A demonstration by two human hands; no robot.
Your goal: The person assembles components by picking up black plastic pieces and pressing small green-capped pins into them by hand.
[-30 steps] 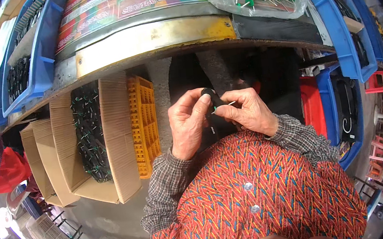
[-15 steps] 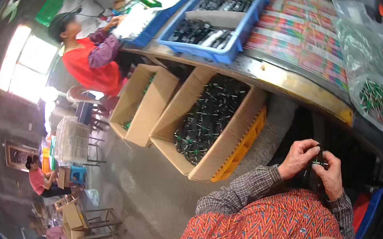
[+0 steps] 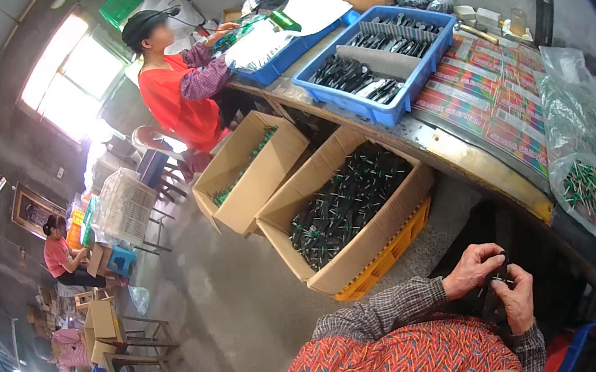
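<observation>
Low over my lap, my left hand [image 3: 468, 272] pinches a small black plastic part [image 3: 501, 275] between thumb and fingers. From the other side my right hand [image 3: 518, 297] grips the same part, and a short pale pin crosses it near the fingertips. Its exact shape is mostly hidden by my fingers. Ahead and left of my hands, a large cardboard box [image 3: 420, 191] holds many similar black parts with green and white pins. At the bench's right end lies a clear plastic bag [image 3: 586, 184] of green-and-white pins.
The workbench [image 3: 448, 139] edge runs past my hands on the right. A blue divided crate [image 3: 392, 115] of black parts stands on it. The large box rests on a yellow crate [image 3: 388, 253]. Beside it is another cardboard box [image 3: 264, 183]. A person in red [image 3: 179, 100] works at the far left.
The view has tilted, so the bench and boxes sit farther right and lower in the picture. Both my hands still hold the black part, close together.
</observation>
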